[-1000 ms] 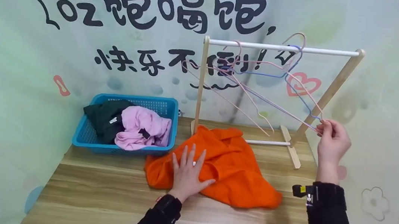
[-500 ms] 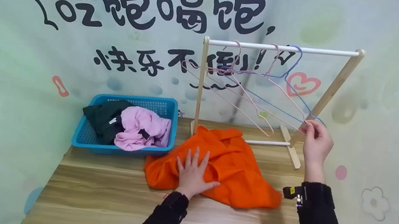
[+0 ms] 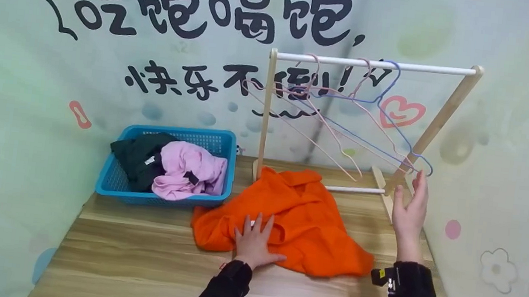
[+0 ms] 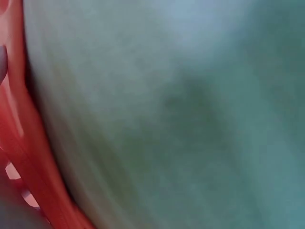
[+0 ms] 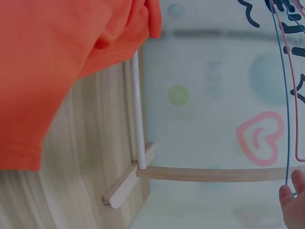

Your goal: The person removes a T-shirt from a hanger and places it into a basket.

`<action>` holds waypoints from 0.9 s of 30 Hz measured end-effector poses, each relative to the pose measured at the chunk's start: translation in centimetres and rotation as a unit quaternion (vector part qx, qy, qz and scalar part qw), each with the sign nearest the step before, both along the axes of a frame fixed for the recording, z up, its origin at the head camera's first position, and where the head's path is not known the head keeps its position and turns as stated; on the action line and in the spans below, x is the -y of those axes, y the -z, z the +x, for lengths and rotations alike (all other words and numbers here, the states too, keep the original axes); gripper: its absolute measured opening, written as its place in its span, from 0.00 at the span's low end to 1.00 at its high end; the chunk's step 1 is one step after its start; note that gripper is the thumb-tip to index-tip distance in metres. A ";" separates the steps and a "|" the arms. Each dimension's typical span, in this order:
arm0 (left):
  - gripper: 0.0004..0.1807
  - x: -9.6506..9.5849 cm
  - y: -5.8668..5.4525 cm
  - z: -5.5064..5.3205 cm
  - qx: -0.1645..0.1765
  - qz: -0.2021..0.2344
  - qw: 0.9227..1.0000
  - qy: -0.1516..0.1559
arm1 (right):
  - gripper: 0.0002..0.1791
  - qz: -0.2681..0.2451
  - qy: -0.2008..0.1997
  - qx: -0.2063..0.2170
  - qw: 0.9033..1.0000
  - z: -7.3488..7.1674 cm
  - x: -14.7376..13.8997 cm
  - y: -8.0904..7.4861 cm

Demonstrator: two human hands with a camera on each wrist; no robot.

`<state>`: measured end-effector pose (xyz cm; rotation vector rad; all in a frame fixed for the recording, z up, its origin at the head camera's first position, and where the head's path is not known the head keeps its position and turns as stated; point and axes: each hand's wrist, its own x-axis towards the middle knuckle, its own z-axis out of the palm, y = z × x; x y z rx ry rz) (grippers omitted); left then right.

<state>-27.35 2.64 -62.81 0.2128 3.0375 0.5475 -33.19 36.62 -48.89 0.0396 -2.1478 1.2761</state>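
An orange garment (image 3: pixel 321 219) lies crumpled on the wooden tabletop (image 3: pixel 142 259). My left hand (image 3: pixel 254 248) rests on its near edge, fingers spread. In the left wrist view only a strip of orange fabric (image 4: pixel 38 157) shows at the left edge. On the rack hang a blue hanger (image 3: pixel 391 83) and two pink ones, the nearer pink hanger (image 3: pixel 353 96) beside the blue. My right hand (image 3: pixel 409 212) is raised just below their right ends, with its fingers fairly straight and fingertips right at the wires. The right wrist view shows part of that hand (image 5: pixel 294 202) near the blue wire.
The white bar (image 3: pixel 433 68) tops a wooden rack with posts and feet behind the garment. A blue basket (image 3: pixel 112 191) at the left holds a dark green garment (image 3: pixel 136 159) and a pink garment (image 3: pixel 193 165). A printed fabric wall (image 3: pixel 27 91) encloses the tabletop.
My right hand has let go of the nearer pink hanger and moved left and down. That hanger, first lifted off the bar, now hangs on it. My left hand has slid slightly toward me.
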 end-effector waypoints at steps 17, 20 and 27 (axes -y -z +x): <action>0.55 -0.2 0.9 0.5 -0.061 -0.018 0.998 -0.022 | 0.35 0.189 -0.080 0.059 0.977 3.2 1.7 9.6; 0.48 -0.5 1.1 0.3 -0.083 -0.020 0.995 -0.044 | 0.34 0.204 -0.091 0.075 0.972 3.9 1.9 10.4; 0.25 -1.0 0.8 0.1 -0.107 -0.027 0.991 -0.081 | 0.34 0.217 -0.096 0.112 0.965 5.1 2.1 11.5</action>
